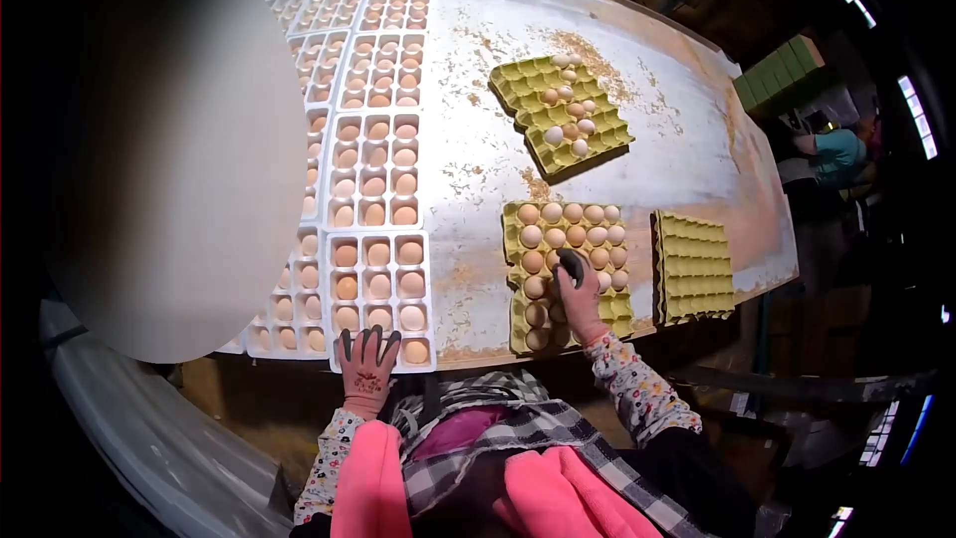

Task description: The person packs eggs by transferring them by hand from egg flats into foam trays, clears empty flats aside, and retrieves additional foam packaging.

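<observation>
My left hand (368, 371), in a pink glove with dark fingertips, lies over the near end of a white plastic egg tray (429, 279). Its fingers are spread, partly covering the eggs there. Pale brown eggs sit in this tray's square cells. To the right, my right hand (583, 301), gloved alike, reaches over a yellow-green pulp egg tray (622, 314) holding rows of eggs. Its fingers curl closed at an egg (554, 259) in the tray's middle; the grip is partly hidden by the hand.
More white trays full of eggs (382, 70) line the table's left side. A pulp tray with scattered eggs (543, 144) lies farther back. Another pulp tray (694, 267) is at right. Wood shavings dot the table (478, 139). A person (836, 154) stands beyond; a pale blurred disc (189, 169) blocks the left.
</observation>
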`<action>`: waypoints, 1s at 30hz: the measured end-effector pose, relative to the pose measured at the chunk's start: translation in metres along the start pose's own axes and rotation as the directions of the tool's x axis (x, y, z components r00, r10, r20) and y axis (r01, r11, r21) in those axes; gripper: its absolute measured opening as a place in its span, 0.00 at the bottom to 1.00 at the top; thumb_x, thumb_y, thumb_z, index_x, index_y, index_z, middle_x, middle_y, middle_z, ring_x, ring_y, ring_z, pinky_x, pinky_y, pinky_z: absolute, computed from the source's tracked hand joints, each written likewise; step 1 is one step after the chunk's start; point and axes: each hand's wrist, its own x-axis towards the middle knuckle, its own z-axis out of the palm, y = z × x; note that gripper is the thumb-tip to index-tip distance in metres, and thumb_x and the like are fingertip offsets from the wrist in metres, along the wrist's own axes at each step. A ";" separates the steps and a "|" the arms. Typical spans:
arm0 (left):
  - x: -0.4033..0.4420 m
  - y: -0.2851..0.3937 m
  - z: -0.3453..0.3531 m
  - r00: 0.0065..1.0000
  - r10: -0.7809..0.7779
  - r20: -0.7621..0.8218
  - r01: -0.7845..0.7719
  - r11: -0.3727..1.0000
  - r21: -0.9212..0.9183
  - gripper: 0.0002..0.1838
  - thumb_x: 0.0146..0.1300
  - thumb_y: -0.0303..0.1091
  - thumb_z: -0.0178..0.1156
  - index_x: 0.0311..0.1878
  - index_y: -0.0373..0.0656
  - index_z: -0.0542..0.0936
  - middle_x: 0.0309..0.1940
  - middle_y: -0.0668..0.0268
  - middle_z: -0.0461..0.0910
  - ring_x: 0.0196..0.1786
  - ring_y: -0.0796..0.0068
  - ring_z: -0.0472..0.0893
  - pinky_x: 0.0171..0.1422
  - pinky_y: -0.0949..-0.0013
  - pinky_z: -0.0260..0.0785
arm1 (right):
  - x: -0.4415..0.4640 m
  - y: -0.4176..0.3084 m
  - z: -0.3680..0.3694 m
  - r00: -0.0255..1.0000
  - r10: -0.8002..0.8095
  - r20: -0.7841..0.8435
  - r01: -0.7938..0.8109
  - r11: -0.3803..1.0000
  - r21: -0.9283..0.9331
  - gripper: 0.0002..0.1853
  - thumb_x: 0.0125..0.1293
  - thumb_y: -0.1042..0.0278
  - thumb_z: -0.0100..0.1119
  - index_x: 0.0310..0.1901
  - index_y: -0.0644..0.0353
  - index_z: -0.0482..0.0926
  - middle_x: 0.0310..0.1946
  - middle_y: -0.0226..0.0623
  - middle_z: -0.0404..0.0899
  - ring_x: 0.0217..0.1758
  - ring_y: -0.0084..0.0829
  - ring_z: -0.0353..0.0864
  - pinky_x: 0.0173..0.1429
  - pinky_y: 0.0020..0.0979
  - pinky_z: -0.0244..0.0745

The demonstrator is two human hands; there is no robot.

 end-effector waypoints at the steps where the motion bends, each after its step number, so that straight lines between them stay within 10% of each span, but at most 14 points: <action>1: 0.001 -0.002 0.003 1.000 -0.008 0.015 0.008 1.000 0.016 0.45 0.29 0.40 0.75 0.60 0.56 0.72 0.59 0.59 0.65 0.64 0.55 0.62 0.70 0.35 0.49 | 0.029 0.011 -0.010 0.999 -0.013 -0.040 0.015 0.998 0.060 0.16 0.63 0.71 0.57 0.52 0.64 0.75 0.46 0.43 0.77 0.51 0.36 0.76 0.56 0.31 0.72; 5: 0.004 -0.002 0.002 0.989 -0.056 0.135 0.050 0.998 0.050 0.42 0.33 0.41 0.74 0.60 0.54 0.73 0.59 0.58 0.65 0.64 0.54 0.62 0.70 0.33 0.47 | 0.158 0.084 -0.022 0.958 0.156 -0.241 -0.094 0.964 0.250 0.15 0.63 0.68 0.57 0.48 0.69 0.75 0.36 0.36 0.79 0.41 0.28 0.76 0.49 0.29 0.72; 8: 0.022 0.019 -0.027 0.964 -0.077 0.254 0.063 0.996 0.060 0.47 0.36 0.49 0.75 0.62 0.44 0.67 0.61 0.52 0.61 0.66 0.46 0.58 0.72 0.32 0.41 | 0.217 0.061 -0.034 0.695 0.715 0.081 -0.604 0.518 0.606 0.07 0.62 0.70 0.58 0.38 0.63 0.73 0.27 0.28 0.69 0.30 0.22 0.64 0.35 0.27 0.71; 12: 0.065 0.086 -0.045 0.944 -0.126 0.306 0.172 0.977 -0.127 0.45 0.46 0.57 0.69 0.64 0.43 0.66 0.63 0.48 0.60 0.67 0.44 0.57 0.72 0.36 0.40 | 0.279 0.128 -0.014 0.921 0.382 0.071 -0.367 0.794 0.484 0.11 0.64 0.65 0.56 0.40 0.65 0.77 0.31 0.33 0.78 0.32 0.26 0.75 0.38 0.32 0.75; 17: 0.160 0.147 -0.016 0.970 -0.146 0.193 0.177 0.972 -0.153 0.35 0.55 0.52 0.62 0.64 0.48 0.68 0.63 0.52 0.61 0.68 0.49 0.56 0.74 0.38 0.38 | 0.312 0.204 -0.019 0.901 0.405 0.156 -0.424 0.744 0.516 0.08 0.57 0.68 0.63 0.35 0.60 0.76 0.28 0.33 0.76 0.30 0.28 0.74 0.35 0.30 0.73; 18: 0.177 0.143 -0.006 0.978 -0.154 0.139 0.169 0.980 -0.102 0.35 0.56 0.53 0.60 0.65 0.48 0.67 0.64 0.52 0.60 0.69 0.49 0.56 0.73 0.36 0.37 | 0.306 0.222 -0.017 0.994 -0.110 0.004 0.110 0.990 -0.088 0.16 0.49 0.71 0.69 0.39 0.61 0.74 0.33 0.38 0.76 0.35 0.34 0.75 0.40 0.33 0.73; 23: 0.233 0.068 0.018 0.917 -0.398 0.013 0.392 0.908 0.146 0.37 0.55 0.55 0.61 0.67 0.52 0.66 0.64 0.50 0.60 0.70 0.46 0.54 0.73 0.35 0.34 | 0.282 0.176 -0.025 0.979 -0.175 -0.106 0.158 0.976 -0.148 0.12 0.63 0.75 0.53 0.48 0.63 0.73 0.47 0.39 0.74 0.47 0.30 0.74 0.51 0.33 0.73; 26: 0.217 0.039 0.021 0.858 -0.501 0.111 0.488 0.864 0.123 0.31 0.61 0.49 0.55 0.69 0.63 0.64 0.69 0.53 0.56 0.73 0.47 0.50 0.73 0.33 0.33 | 0.306 0.196 -0.023 0.987 -0.150 0.051 0.142 0.981 0.130 0.11 0.62 0.75 0.54 0.46 0.66 0.75 0.43 0.39 0.77 0.45 0.30 0.75 0.52 0.33 0.74; 28: 0.212 0.037 0.021 0.845 -0.524 0.107 0.517 0.851 0.088 0.31 0.61 0.47 0.55 0.69 0.64 0.64 0.69 0.53 0.56 0.74 0.47 0.49 0.72 0.32 0.33 | 0.298 0.174 -0.026 0.936 0.196 0.291 -0.351 0.501 0.791 0.10 0.62 0.75 0.55 0.44 0.67 0.76 0.41 0.37 0.79 0.43 0.28 0.77 0.50 0.32 0.75; 29: 0.214 0.038 0.024 0.836 -0.538 0.107 0.536 0.843 0.049 0.30 0.61 0.46 0.55 0.69 0.65 0.63 0.70 0.54 0.55 0.74 0.47 0.49 0.72 0.30 0.33 | 0.286 0.167 -0.032 0.994 0.018 0.110 -0.068 0.880 0.470 0.10 0.62 0.74 0.55 0.44 0.67 0.76 0.41 0.37 0.79 0.44 0.28 0.77 0.50 0.31 0.75; 30: 0.217 0.038 0.026 0.841 -0.532 0.096 0.532 0.846 0.027 0.30 0.61 0.46 0.55 0.69 0.65 0.63 0.70 0.54 0.55 0.74 0.47 0.49 0.72 0.30 0.33 | 0.279 0.160 -0.032 0.972 -0.233 0.029 0.233 0.972 -0.007 0.10 0.61 0.74 0.56 0.43 0.67 0.77 0.41 0.36 0.80 0.44 0.27 0.77 0.49 0.31 0.75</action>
